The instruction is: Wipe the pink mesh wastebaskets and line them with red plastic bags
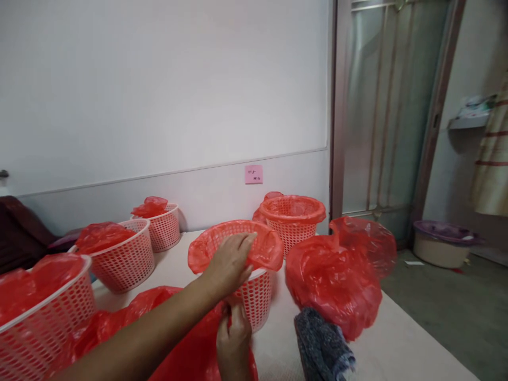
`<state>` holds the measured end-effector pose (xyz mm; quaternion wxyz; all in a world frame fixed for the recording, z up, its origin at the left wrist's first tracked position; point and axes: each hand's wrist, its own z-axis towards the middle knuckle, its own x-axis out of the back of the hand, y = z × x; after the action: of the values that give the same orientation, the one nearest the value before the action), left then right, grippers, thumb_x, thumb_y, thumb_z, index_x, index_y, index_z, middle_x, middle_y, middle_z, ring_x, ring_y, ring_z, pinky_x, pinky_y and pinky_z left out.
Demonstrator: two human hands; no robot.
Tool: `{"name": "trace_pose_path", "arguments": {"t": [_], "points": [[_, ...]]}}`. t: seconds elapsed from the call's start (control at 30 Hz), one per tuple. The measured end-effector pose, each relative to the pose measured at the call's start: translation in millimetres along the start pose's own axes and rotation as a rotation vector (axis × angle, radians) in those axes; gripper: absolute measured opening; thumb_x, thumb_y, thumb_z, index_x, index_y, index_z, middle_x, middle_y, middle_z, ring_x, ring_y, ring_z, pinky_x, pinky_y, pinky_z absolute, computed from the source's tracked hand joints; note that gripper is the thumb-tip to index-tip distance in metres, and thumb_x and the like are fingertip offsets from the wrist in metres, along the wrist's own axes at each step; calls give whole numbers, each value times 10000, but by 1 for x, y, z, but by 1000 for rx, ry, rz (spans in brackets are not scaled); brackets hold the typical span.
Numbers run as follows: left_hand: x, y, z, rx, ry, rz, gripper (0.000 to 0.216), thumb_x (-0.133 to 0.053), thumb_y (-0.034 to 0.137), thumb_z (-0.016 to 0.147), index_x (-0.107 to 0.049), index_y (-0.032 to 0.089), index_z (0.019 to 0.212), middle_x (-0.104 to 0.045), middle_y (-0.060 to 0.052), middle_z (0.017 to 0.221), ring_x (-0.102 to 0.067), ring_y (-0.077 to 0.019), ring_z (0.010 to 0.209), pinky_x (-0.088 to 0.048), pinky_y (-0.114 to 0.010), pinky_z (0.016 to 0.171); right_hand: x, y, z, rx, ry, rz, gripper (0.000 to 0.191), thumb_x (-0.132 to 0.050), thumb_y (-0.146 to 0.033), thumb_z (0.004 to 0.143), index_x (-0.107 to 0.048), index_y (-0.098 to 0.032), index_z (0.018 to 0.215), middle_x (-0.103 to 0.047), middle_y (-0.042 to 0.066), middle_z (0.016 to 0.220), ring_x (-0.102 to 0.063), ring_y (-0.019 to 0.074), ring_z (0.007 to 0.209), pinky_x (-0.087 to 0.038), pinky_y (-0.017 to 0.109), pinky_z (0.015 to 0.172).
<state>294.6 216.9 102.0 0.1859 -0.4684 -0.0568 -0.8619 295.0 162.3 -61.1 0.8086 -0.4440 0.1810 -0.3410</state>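
Note:
A white plastic basket with a holed wall [257,299] stands in front of me, a red plastic bag [270,246] lining it and folded out over its rim. My left hand [230,262] reaches across from the lower left, its fingers closed on the bag at the near rim. Below it, my right hand [234,336] is closed against the basket's near side, fingers bent on red plastic; its grip is partly hidden. Another red bag [194,349] lies loose under my arms, spreading to the lower left.
Three baskets holding red bags line the left: near [85,296], middle [133,264] and far [169,230]. Behind, a lined basket [296,233] stands by the wall. Right are a crumpled red bag [337,286] and a dark cloth [321,344]. The table's right edge [426,330] drops to floor.

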Motion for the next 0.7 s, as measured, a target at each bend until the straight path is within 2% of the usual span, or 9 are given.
{"name": "trace_pose_path", "arguments": {"t": [0.13, 0.2, 0.27, 0.33, 0.43, 0.6, 0.7], "points": [[-4, 15, 33, -124, -121, 40, 612, -600, 133, 777, -429, 178, 1363, -509, -161, 1393, -505, -309, 1241, -424, -491, 1017, 2, -4, 0, 19, 10, -15, 238, -384, -180, 925, -617, -227, 946, -683, 50, 862, -664, 198, 835, -522, 332, 747], [-8, 20, 49, -160, -165, 46, 435, -589, 178, 812, -542, 193, 1244, -566, -130, 1326, -539, -294, 1180, -440, -468, 982, 5, -5, 1, 70, 57, -37, 241, -392, -165, 918, -623, -226, 955, -689, 44, 837, -674, 196, 805, -532, 323, 716], [-14, 23, 60, -166, -195, 39, 197, -529, 225, 869, -637, 202, 1033, -644, -90, 1157, -591, -250, 1048, -472, -412, 901, 10, -4, 5, 141, 143, -72, 257, -407, -136, 898, -622, -222, 1012, -702, 52, 859, -686, 200, 806, -547, 319, 696], [-19, 24, 66, -140, -206, 19, 197, -470, 271, 911, -646, 192, 870, -665, -69, 996, -607, -210, 911, -481, -352, 807, 18, -1, 9, 217, 256, -106, 309, -417, -111, 885, -599, -210, 1113, -717, 74, 937, -698, 209, 856, -569, 328, 717], [-23, 24, 66, -49, -171, -27, 275, -391, 304, 946, -617, 183, 846, -654, -61, 897, -591, -185, 816, -460, -313, 736, 33, 3, 16, 309, 336, -137, 411, -429, -101, 894, -520, -210, 1280, -708, 99, 1091, -693, 215, 963, -594, 350, 770], [-24, 21, 64, 107, -83, -131, 281, -336, 310, 952, -549, 205, 802, -616, -26, 799, -553, -170, 736, -422, -303, 697, 52, -2, 29, 387, 316, -155, 525, -430, -87, 896, -417, -217, 1404, -704, 100, 1111, -705, 188, 894, -612, 330, 730], [-23, 20, 68, 178, -31, -193, 281, -338, 301, 935, -489, 218, 713, -576, -14, 744, -527, -168, 712, -407, -309, 701, 55, -7, 36, 366, 251, -222, 546, -391, -51, 874, -409, -176, 1405, -693, 122, 1158, -697, 204, 983, -609, 347, 787]]}}
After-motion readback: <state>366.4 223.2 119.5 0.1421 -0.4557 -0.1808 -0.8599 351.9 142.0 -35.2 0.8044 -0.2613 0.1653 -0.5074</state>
